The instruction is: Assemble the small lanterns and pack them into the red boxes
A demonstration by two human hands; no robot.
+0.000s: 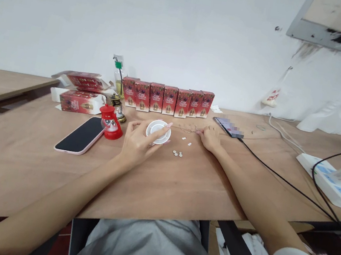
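Plywood tabletop (164,187) runs up to a bare white wall, with a second board set apart on the far left. At the middle of the table the left hand (137,141) is curled around a white round piece (158,132), thumb on its near side and fingertips along its top rim, lifting it just off the wood. The right hand (210,137) rests on the table just beside it, fingers bunched over a thin wire (189,129). Whether they actually pinch the wire cannot be told.

Between the two hands, slightly nearer the body, lie a few small round metal cells (177,153) and some white bits (189,144). A red toy lantern (111,124) stands just left of the left hand, with a dark phone in a pink case (81,135) face up beside it.

A row of red boxes (167,99) stands along the wall and two more red boxes (80,101) lie to the left. All of them carry gold print and a picture, but the lettering is too small to read. A second phone (228,127) near the right hand has a blurred screen, and a black cable (279,177) runs from it toward a white power strip (333,181).

Bare board stretches wide in front of and to the left of the hands — the near edge crosses under both forearms. The right side is crowded by the cable and strip.
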